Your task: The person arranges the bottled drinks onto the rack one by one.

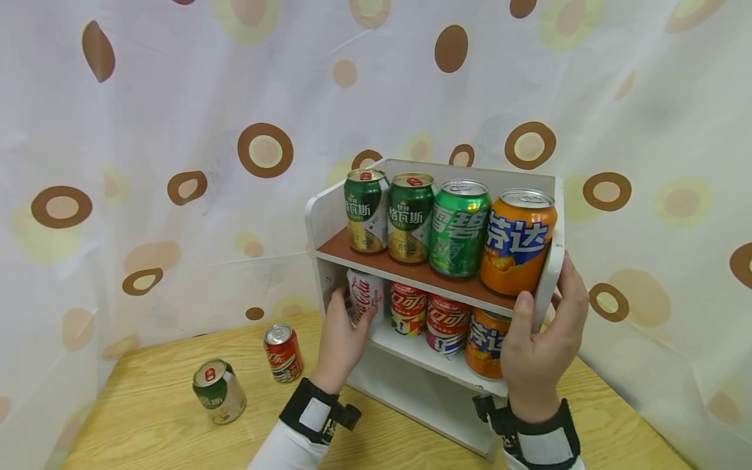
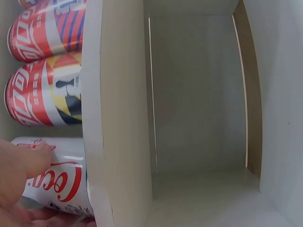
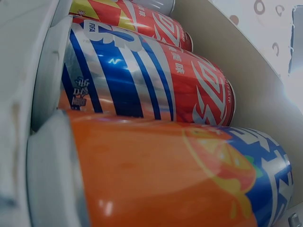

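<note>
My left hand (image 1: 346,339) grips a white Coca-Cola can (image 1: 365,295) at the left end of the rack's middle shelf; in the left wrist view the thumb lies over the can (image 2: 57,177) and fingers pass beneath it. My right hand (image 1: 543,346) holds the right side panel of the white rack (image 1: 552,274), thumb at the front edge and fingers around the outside. Beside the white can stand two red cola cans (image 1: 408,308) and an orange Fanta can (image 1: 486,343). The right wrist view shows this orange can (image 3: 142,170) up close.
On the brown top shelf (image 1: 335,247) stand two green-and-gold cans (image 1: 410,219), a green Sprite can (image 1: 460,228) and an orange can (image 1: 517,241). A red can (image 1: 283,352) and a green-and-gold can (image 1: 219,391) stand on the wooden table (image 1: 153,418), left of the rack.
</note>
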`<state>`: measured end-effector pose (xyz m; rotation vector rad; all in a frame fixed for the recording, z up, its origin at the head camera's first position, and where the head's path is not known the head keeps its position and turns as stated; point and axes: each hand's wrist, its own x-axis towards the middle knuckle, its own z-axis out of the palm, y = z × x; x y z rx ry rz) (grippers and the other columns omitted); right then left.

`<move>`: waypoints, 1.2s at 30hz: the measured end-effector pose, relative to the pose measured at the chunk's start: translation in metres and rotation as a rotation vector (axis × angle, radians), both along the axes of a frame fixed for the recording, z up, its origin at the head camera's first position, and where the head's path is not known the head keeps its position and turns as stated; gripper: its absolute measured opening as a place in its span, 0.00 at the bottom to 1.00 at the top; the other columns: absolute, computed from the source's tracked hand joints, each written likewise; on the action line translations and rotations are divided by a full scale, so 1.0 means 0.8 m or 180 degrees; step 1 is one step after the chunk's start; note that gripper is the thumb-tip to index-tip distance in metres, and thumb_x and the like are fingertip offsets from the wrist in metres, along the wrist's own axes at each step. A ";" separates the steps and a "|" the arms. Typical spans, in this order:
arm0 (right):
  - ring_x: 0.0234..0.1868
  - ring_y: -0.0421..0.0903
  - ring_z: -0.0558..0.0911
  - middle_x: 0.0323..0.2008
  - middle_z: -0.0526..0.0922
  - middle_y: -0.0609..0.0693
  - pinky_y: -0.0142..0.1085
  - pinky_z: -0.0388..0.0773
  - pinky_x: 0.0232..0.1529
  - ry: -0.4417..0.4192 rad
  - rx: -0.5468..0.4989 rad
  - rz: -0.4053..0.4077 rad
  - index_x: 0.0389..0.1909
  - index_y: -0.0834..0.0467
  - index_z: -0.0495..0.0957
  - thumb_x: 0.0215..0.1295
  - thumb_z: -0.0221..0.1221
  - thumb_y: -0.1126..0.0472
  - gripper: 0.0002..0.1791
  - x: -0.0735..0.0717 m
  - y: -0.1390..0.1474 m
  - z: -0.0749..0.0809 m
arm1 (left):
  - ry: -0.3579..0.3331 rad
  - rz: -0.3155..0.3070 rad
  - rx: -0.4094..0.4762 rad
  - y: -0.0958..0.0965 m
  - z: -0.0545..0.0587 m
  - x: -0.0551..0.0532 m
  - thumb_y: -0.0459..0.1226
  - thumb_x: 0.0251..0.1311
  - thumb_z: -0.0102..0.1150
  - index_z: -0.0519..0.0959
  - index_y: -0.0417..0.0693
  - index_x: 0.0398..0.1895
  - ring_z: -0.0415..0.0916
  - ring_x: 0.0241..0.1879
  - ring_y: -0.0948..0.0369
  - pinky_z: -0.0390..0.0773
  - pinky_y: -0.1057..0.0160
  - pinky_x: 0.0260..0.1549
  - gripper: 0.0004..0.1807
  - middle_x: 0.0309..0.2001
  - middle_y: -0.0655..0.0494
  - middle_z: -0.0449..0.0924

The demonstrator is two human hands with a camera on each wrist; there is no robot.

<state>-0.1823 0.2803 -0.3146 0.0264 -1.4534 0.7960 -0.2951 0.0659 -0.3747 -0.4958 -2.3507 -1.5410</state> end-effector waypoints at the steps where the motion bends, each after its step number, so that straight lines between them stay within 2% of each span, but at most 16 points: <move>1: 0.67 0.45 0.74 0.67 0.74 0.63 0.30 0.71 0.65 0.0002 -0.0003 -0.0001 0.70 0.69 0.67 0.68 0.53 0.63 0.30 0.000 0.000 0.000 | -0.0007 -0.0027 -0.0018 -0.002 0.000 -0.001 0.37 0.69 0.65 0.61 0.31 0.72 0.72 0.67 0.42 0.74 0.43 0.66 0.35 0.66 0.33 0.71; 6: 0.66 0.45 0.74 0.67 0.74 0.63 0.30 0.71 0.65 0.0008 -0.0016 0.0012 0.70 0.69 0.67 0.68 0.53 0.63 0.30 0.000 -0.001 0.001 | -0.0040 -0.0166 -0.0062 -0.009 0.001 -0.007 0.37 0.70 0.64 0.60 0.32 0.74 0.72 0.67 0.43 0.74 0.44 0.66 0.36 0.67 0.34 0.72; 13: 0.67 0.45 0.73 0.67 0.74 0.63 0.30 0.71 0.65 0.0002 -0.0009 0.0007 0.70 0.69 0.67 0.68 0.53 0.63 0.30 0.001 -0.001 0.001 | -0.0083 -0.0258 -0.0086 -0.014 0.002 -0.014 0.37 0.70 0.64 0.59 0.32 0.75 0.73 0.67 0.42 0.75 0.44 0.66 0.37 0.68 0.33 0.71; 24: 0.66 0.45 0.73 0.67 0.74 0.62 0.30 0.70 0.64 0.0001 0.0013 0.0026 0.70 0.69 0.67 0.68 0.53 0.64 0.30 0.001 -0.002 0.001 | -0.0120 -0.0305 -0.0095 -0.012 0.000 -0.018 0.37 0.70 0.64 0.59 0.35 0.76 0.74 0.67 0.43 0.76 0.46 0.65 0.37 0.68 0.35 0.71; 36: 0.67 0.45 0.74 0.67 0.74 0.62 0.30 0.71 0.65 0.0011 -0.0012 0.0006 0.70 0.69 0.67 0.68 0.53 0.64 0.30 0.001 -0.001 0.001 | -0.0026 -0.0345 -0.0171 -0.004 -0.002 -0.015 0.38 0.70 0.64 0.61 0.35 0.74 0.74 0.67 0.43 0.78 0.47 0.64 0.35 0.68 0.35 0.73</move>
